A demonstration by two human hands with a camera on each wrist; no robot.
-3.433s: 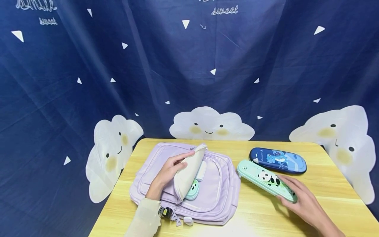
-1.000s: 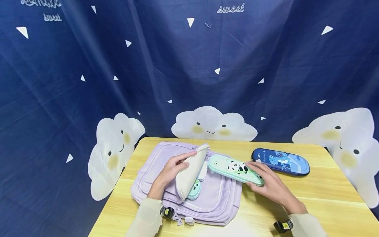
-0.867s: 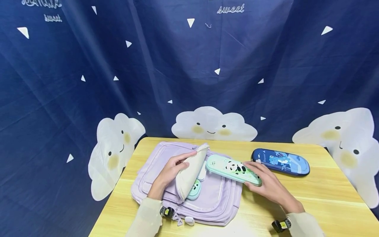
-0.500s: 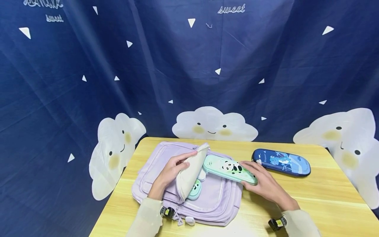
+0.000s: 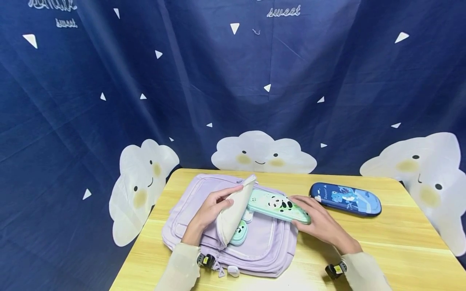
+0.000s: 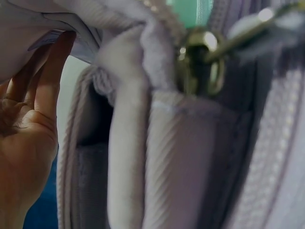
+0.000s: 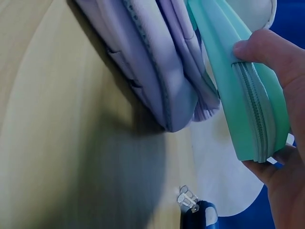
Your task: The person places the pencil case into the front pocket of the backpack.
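A light purple backpack [image 5: 284, 250] lies flat on the wooden table. My left hand [image 5: 212, 208] pinches its cream-lined pocket flap [image 5: 233, 216] and holds it raised. In the left wrist view my left-hand fingers [image 6: 45, 90] reach up behind purple fabric. My right hand [image 5: 320, 220] grips the right end of a mint green panda pencil case [image 5: 262, 203], thumb on one side and fingers on the other. The case's left end passes behind the raised flap and is hidden. Under the flap sit a small mint panda case [image 5: 238, 233] and a white item [image 5: 248, 216], partly covered.
A dark blue dinosaur pencil case [image 5: 346, 199] lies on the table [image 5: 393, 242] to the right. A metal zipper pull [image 6: 202, 62] shows close up in the left wrist view. A blue curtain [image 5: 233, 81] hangs behind the table.
My right hand has carried the mint pencil case leftward from beside the dinosaur case to over the backpack, its end now behind the flap. My left hand keeps holding the flap.
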